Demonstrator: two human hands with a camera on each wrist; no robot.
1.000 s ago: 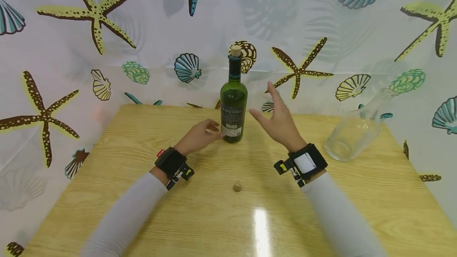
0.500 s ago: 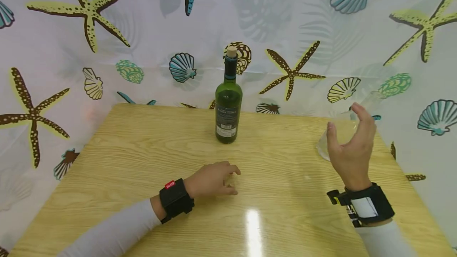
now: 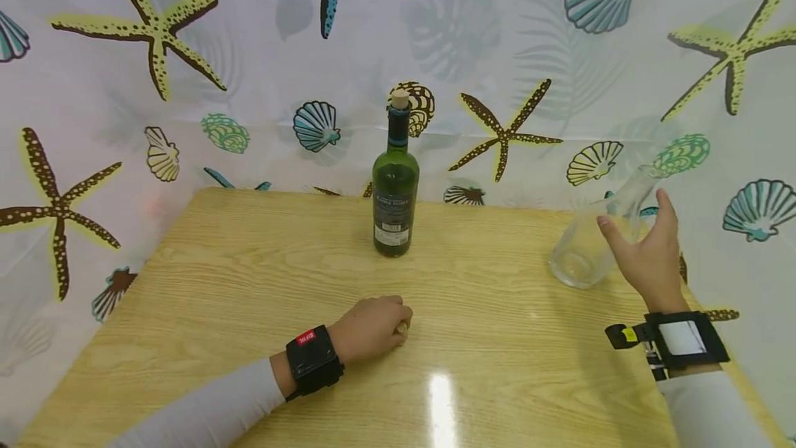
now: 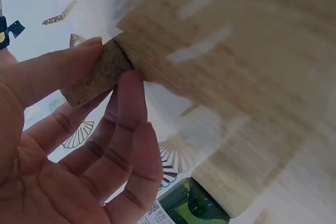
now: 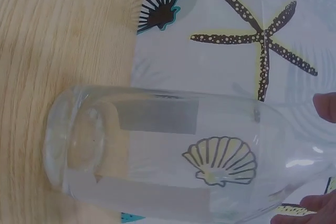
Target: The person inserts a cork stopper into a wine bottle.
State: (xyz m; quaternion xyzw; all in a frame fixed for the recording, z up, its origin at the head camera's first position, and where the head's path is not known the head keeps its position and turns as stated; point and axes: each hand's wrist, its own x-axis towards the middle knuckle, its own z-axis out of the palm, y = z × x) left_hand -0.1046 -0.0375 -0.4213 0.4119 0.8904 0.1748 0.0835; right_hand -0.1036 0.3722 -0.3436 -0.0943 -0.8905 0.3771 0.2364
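In the head view my left hand is low over the middle of the table, with a small cork at its fingertips. The left wrist view shows thumb and fingers pinching this cork. Beyond it stands an upright green wine bottle, its mouth plugged by another cork. At the right, a clear glass bottle stands on the table. My right hand is beside its upper part, thumb and fingers spread. The right wrist view has the clear bottle between thumb and fingers; contact is hard to tell.
The light wooden table ends at a back edge against a white cloth printed with starfish and shells. Its right edge runs close by my right hand. Both wrists wear black straps with small cameras.
My left hand has left the green bottle, come nearer and picked the loose cork into its fingertips. My right hand has moved right, from near the green bottle to the clear one.
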